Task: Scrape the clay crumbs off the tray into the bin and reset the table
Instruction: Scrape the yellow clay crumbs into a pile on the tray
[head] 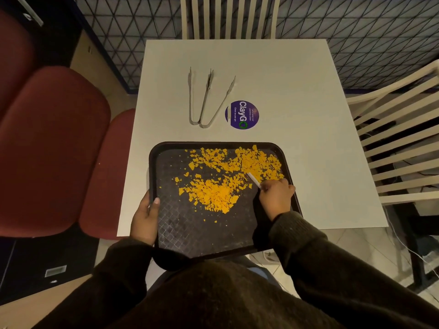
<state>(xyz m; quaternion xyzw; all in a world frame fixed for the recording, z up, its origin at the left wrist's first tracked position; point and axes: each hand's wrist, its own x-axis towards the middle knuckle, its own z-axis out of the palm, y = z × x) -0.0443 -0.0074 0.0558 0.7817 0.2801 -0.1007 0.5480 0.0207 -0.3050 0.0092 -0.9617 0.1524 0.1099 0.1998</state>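
Observation:
A dark textured tray (166, 148) lies on the white table (308, 138), its near edge hanging over the table's front. Yellow clay crumbs (221, 184) are spread across the tray's far and middle parts. My left hand (146, 217) grips the tray's left rim, thumb on top. My right hand (275, 198) is over the tray's right side, closed around a small white scraper (253, 180) whose tip points into the crumbs. No bin is in view.
Two pairs of metal tongs (204, 100) lie on the table beyond the tray, beside a round purple ClayGo sticker (242, 115). White slatted chairs (399, 148) stand at the right and far side. Red padded seats (54, 148) are on the left.

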